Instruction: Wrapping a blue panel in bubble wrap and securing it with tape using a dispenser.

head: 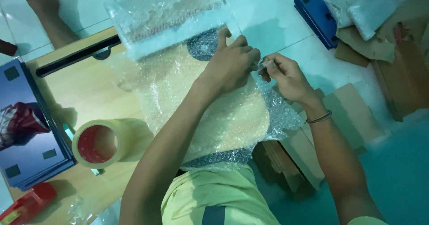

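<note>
A flat item wrapped in clear bubble wrap (214,113) lies on a low wooden table (85,86) in front of me. My left hand (230,64) presses down on its right upper part, fingers curled at the wrap's edge. My right hand (283,75) pinches the bubble wrap edge just beside the left hand's fingertips. A thin bracelet sits on my right wrist. A second bubble-wrapped package (167,17) lies at the far end of the wrap.
A roll of yellowish packing tape (96,143) stands on the table at left. Blue flat boxes (27,126) are stacked at the far left, more blue boxes (317,12) at top right. Cardboard pieces (353,113) lie on the floor at right. A red tape dispenser (27,205) sits bottom left.
</note>
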